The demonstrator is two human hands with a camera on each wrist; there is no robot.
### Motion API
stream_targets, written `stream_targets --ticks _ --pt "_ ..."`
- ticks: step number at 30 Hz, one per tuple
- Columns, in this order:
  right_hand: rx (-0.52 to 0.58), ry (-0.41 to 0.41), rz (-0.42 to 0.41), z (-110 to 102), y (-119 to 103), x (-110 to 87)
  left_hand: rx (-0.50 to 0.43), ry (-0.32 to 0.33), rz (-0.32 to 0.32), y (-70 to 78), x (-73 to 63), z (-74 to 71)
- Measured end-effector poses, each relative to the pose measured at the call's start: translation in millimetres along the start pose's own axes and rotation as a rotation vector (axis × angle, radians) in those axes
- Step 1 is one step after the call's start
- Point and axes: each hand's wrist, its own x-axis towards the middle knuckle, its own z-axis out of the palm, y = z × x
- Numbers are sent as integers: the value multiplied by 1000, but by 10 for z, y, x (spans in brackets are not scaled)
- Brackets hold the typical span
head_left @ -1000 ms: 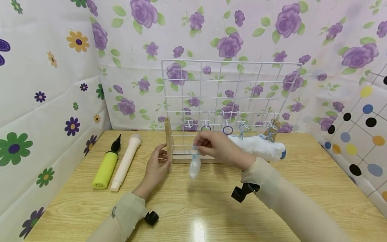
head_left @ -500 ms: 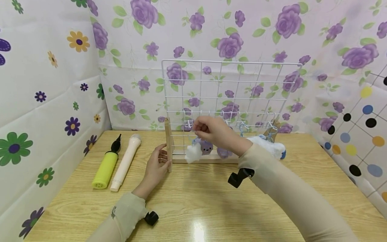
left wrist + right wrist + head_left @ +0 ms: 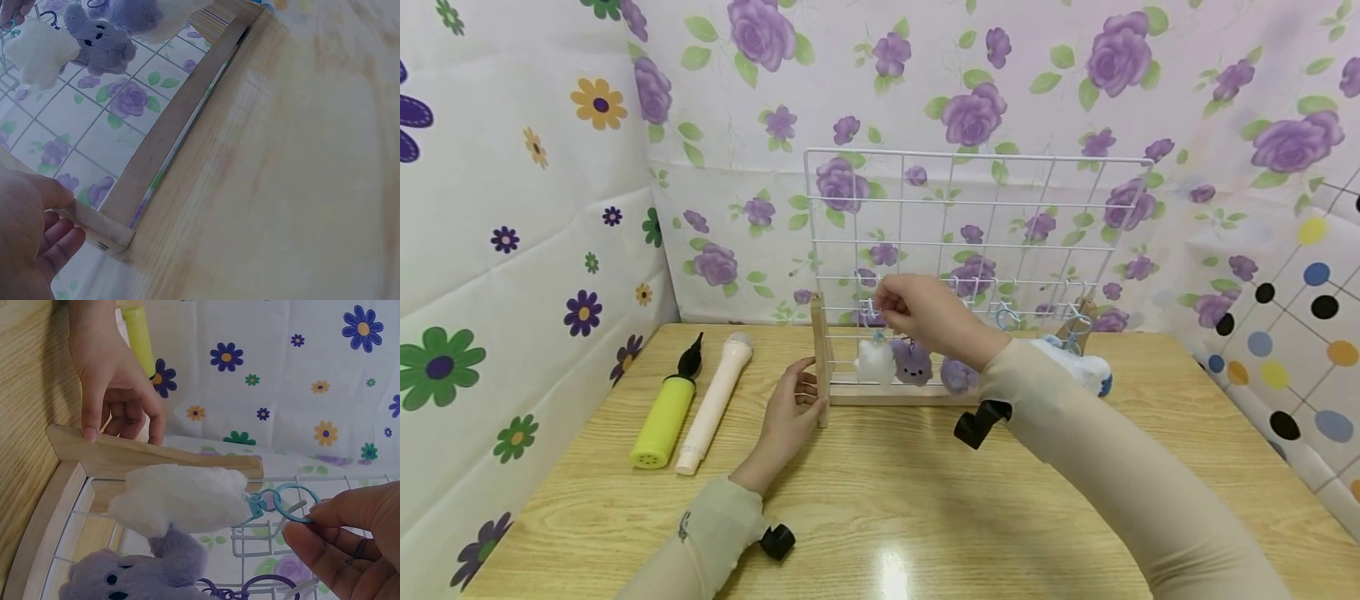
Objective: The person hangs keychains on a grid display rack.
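My right hand (image 3: 925, 312) pinches the light-blue key ring (image 3: 300, 485) of a white plush keychain (image 3: 875, 361) between thumb and forefinger. The ring overlaps the tip of a white hook (image 3: 296, 510) on the wire grid rack (image 3: 951, 200). Below it the plush hangs by a blue clasp (image 3: 256, 506), side by side with a purple plush keychain (image 3: 912, 364). At the rack's left end my left hand (image 3: 790, 408) grips the wooden side piece (image 3: 100, 226), thumb on one side and fingers on the other.
Another purple plush (image 3: 957, 377) and a white plush with a blue end (image 3: 1078, 367) hang farther right, partly behind my right arm. A yellow hand pump (image 3: 662, 421) and a pale pink microphone-shaped stick (image 3: 713, 408) lie on the table left of the rack.
My right hand has lifted the white plush keychain up and slightly left, from low before the rack to the leftmost hook. The left hand has stayed on the wooden side piece.
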Motion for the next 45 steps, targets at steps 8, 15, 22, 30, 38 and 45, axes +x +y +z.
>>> stream_targets --ticks 8,15,22,30,38,45 --pt "-31 -34 41 23 -10 62 -9 -4 -11 11 4 -7" --pt "-38 -69 50 38 1 102 -4 -3 -6 4 -1 -8" --pt "-39 -79 42 49 14 114 -2 -2 -2 10 -2 -8" --pt "-46 -82 51 48 13 117 -2 -6 -9 11 -1 -9" --pt "-34 -65 54 45 17 101 3 -2 -11 19 3 -18" --pt "-2 -46 58 25 2 74 -2 -2 -16 20 1 -8"
